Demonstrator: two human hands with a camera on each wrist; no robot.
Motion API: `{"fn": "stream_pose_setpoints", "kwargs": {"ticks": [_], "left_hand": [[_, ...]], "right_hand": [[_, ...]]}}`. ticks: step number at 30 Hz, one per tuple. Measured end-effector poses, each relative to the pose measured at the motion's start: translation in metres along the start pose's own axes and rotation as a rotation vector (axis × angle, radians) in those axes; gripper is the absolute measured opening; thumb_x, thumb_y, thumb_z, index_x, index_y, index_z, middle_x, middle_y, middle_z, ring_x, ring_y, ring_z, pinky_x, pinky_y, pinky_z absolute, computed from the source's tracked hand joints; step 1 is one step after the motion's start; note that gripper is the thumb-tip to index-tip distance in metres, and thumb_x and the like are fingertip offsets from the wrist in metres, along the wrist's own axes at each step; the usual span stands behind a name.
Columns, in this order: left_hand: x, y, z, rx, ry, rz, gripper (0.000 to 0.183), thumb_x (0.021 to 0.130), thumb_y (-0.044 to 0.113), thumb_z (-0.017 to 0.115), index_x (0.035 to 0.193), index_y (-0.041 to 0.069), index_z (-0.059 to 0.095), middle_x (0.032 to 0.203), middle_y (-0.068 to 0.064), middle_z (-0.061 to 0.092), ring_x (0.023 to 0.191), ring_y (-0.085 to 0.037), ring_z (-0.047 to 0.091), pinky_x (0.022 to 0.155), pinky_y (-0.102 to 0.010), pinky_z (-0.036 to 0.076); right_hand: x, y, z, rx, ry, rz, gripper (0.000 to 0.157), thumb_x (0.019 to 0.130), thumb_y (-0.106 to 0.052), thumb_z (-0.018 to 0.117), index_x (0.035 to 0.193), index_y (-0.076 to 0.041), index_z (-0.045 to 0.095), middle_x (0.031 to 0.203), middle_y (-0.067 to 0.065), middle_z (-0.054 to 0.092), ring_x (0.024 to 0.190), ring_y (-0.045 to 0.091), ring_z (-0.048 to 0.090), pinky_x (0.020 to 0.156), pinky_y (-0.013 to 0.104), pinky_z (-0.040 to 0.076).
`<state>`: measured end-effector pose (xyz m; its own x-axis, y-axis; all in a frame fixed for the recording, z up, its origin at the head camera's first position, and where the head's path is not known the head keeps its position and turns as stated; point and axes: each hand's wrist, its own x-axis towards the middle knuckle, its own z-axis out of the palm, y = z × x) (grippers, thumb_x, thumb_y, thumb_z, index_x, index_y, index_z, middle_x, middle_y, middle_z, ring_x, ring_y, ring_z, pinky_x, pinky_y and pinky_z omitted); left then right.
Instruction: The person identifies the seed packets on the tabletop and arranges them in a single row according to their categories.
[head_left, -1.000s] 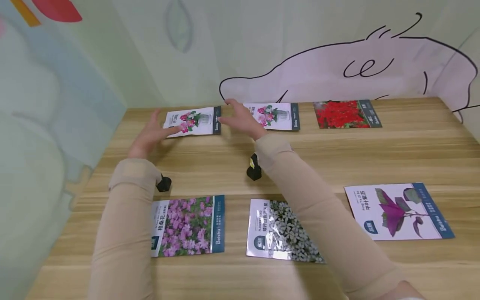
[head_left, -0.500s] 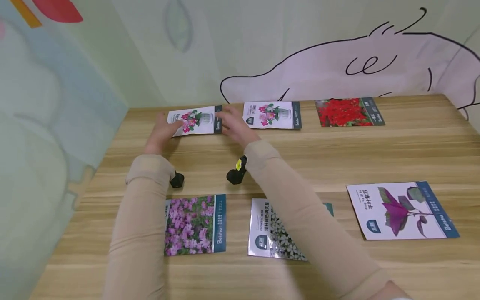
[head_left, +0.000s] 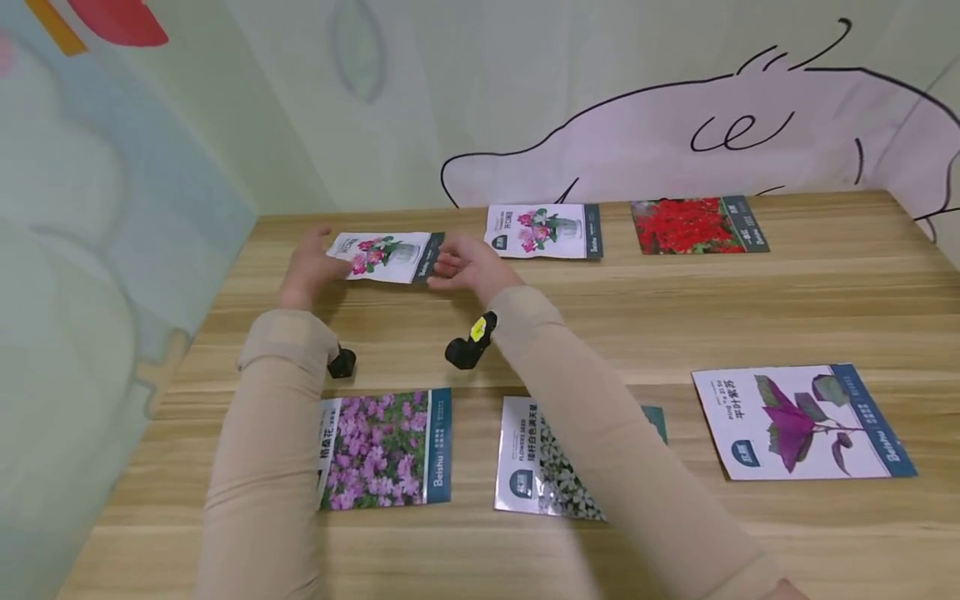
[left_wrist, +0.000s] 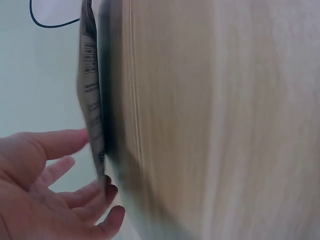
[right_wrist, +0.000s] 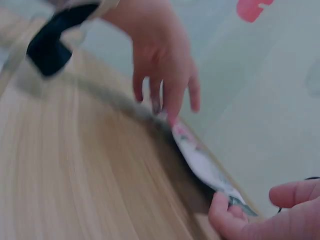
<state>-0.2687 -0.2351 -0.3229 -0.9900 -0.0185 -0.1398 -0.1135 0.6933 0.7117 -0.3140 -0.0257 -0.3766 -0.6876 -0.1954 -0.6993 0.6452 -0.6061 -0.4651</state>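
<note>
the seed packet (head_left: 384, 257), upper left of centre in the frame, is pinched at one end by the left hand (head_left: 306, 267) while the right hand (head_left: 474, 268), fingers parted from thumb, flanks the other, seemingly to steady it just above the table (head_left: 397, 333).
</note>
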Motion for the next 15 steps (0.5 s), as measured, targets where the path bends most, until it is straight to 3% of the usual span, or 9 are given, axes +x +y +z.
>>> {"fn": "stream_pose_setpoints", "kwargs": {"ticks": [4, 6, 10, 13, 15], "left_hand": [[0.000, -0.004, -0.004, -0.065, 0.002, -0.048, 0.074, 0.080, -0.008, 0.060, 0.143, -0.005, 0.021, 0.144, -0.028, 0.025, 0.126, -0.040, 0.031, 0.105, -0.044, 0.030], [0.001, -0.005, -0.005, -0.125, 0.005, -0.092, 0.076, 0.081, -0.007, 0.062, 0.145, -0.001, 0.022, 0.140, -0.026, 0.031, 0.115, -0.034, 0.039, 0.094, -0.038, 0.039], [-0.001, 0.000, -0.009, -0.315, 0.017, -0.187, 0.076, 0.083, -0.002, 0.065, 0.147, 0.009, 0.024, 0.124, -0.013, 0.041, 0.095, -0.017, 0.047, 0.072, -0.024, 0.044], [-0.003, 0.010, -0.011, -0.561, 0.051, -0.259, 0.073, 0.084, -0.005, 0.063, 0.146, 0.015, 0.029, 0.119, -0.004, 0.044, 0.090, -0.012, 0.050, 0.067, -0.021, 0.046], [-0.004, 0.017, -0.012, -0.736, 0.085, -0.311, 0.072, 0.084, -0.009, 0.059, 0.145, 0.017, 0.031, 0.124, -0.003, 0.045, 0.093, -0.012, 0.051, 0.065, -0.020, 0.048]], "right_hand": [[0.070, 0.007, 0.005, 0.041, 0.073, 0.078, 0.024, 0.079, 0.005, 0.060, 0.099, -0.008, 0.056, 0.091, 0.007, 0.053, 0.086, 0.024, 0.052, 0.082, 0.060, 0.045], [0.082, 0.009, 0.009, 0.009, 0.093, 0.087, 0.023, 0.078, 0.003, 0.062, 0.098, -0.010, 0.058, 0.095, 0.006, 0.056, 0.090, 0.024, 0.053, 0.083, 0.059, 0.044], [0.070, 0.008, 0.010, -0.044, 0.003, 0.101, 0.023, 0.077, -0.002, 0.064, 0.100, -0.005, 0.061, 0.099, 0.011, 0.064, 0.092, 0.026, 0.060, 0.083, 0.056, 0.045], [0.049, 0.007, 0.013, -0.016, -0.051, 0.096, 0.028, 0.081, -0.002, 0.063, 0.109, 0.001, 0.059, 0.106, 0.015, 0.064, 0.098, 0.027, 0.062, 0.090, 0.050, 0.045], [0.047, 0.006, 0.013, 0.050, -0.073, 0.089, 0.027, 0.081, 0.000, 0.063, 0.107, 0.002, 0.058, 0.105, 0.017, 0.063, 0.096, 0.028, 0.062, 0.086, 0.047, 0.049]]}}
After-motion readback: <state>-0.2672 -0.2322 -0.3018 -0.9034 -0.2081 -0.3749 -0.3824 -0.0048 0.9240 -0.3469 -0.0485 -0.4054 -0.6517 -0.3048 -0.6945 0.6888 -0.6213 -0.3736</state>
